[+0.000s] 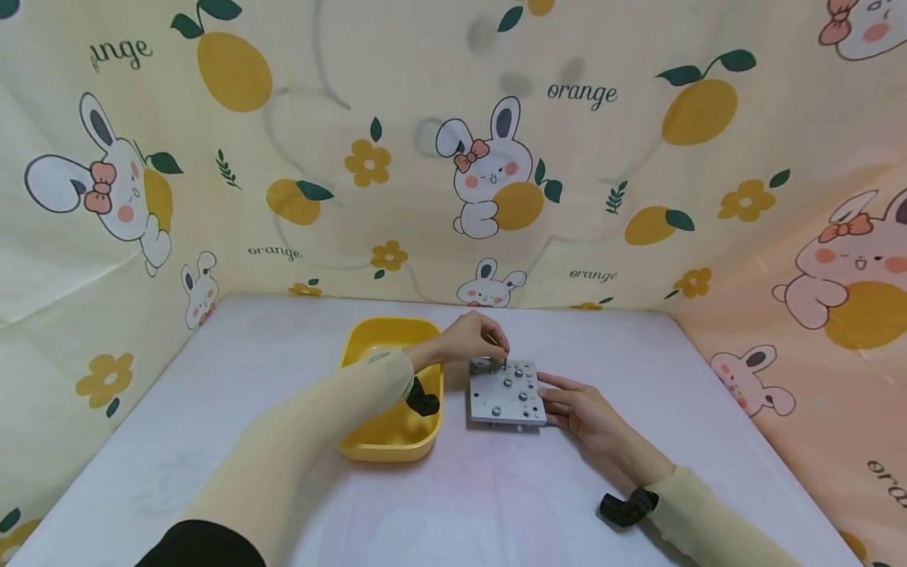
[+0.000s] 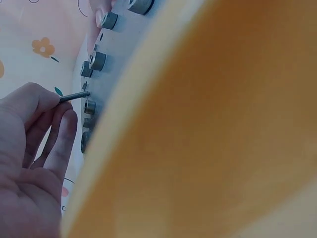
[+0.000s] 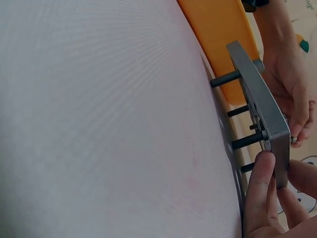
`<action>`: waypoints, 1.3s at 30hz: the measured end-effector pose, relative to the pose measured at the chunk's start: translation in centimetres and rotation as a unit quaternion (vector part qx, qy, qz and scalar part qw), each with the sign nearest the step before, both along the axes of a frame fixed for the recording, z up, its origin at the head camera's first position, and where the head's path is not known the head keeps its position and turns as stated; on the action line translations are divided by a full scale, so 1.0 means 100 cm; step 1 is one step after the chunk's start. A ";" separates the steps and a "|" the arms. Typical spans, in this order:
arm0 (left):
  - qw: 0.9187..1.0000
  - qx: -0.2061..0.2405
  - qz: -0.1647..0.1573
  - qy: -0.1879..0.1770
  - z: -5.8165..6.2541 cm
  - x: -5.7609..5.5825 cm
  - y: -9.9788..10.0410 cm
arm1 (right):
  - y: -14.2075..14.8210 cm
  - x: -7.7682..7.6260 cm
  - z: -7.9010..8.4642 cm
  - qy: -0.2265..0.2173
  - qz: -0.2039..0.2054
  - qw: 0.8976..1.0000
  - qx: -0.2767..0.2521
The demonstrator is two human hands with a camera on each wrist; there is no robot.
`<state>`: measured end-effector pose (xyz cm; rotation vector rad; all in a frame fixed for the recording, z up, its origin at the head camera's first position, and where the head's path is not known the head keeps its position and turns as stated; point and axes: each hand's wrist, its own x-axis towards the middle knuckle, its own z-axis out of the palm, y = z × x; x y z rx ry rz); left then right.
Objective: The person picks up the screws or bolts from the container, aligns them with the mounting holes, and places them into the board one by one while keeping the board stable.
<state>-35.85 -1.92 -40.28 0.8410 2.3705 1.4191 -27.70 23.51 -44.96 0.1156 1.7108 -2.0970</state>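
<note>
A square grey metal plate point(image 1: 487, 394) with several socket-head bolts point(image 2: 97, 60) in it is held a little above the table. My right hand point(image 1: 586, 411) grips its right edge, thumb on the upper face and fingers beneath. Threaded bolt shanks point(image 3: 247, 140) stick out of the underside in the right wrist view. At the plate's far edge my left hand point(image 1: 471, 340) pinches a slim metal pin point(image 2: 74, 96) between thumb and fingertips. The pin's tip is right at the plate's face, among the bolt heads.
Left of the plate stands a yellow plastic tub point(image 1: 390, 454), under my left forearm; its blurred wall fills much of the left wrist view. A white table point(image 1: 439, 520) carries everything. Behind it hangs a printed curtain point(image 1: 397, 71) with rabbits and oranges.
</note>
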 end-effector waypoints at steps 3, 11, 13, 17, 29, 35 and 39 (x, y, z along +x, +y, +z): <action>1.000 -0.002 -0.005 0.000 -0.001 -0.002 0.000 | -0.001 0.000 0.001 -0.001 0.002 1.000 0.001; 1.000 -0.007 -0.002 0.004 -0.001 -0.008 0.000 | -0.002 0.001 0.003 0.004 -0.001 1.000 0.008; 1.000 -0.007 -0.004 0.002 0.000 -0.009 -0.001 | -0.002 0.001 0.003 0.003 -0.003 1.000 0.009; 1.000 -0.006 -0.011 0.005 0.000 -0.010 -0.001 | -0.001 0.000 0.003 0.001 -0.007 1.000 0.012; 0.998 -0.022 -0.042 0.032 -0.001 -0.008 -0.003 | -0.002 -0.001 0.000 -0.001 -0.013 1.000 0.008; 0.997 -0.026 -0.009 0.073 0.008 -0.003 -0.009 | -0.003 -0.002 -0.002 0.002 -0.014 1.000 0.017; 0.995 0.001 0.026 0.095 0.026 0.014 -0.024 | -0.003 -0.001 0.000 0.000 -0.024 0.999 0.038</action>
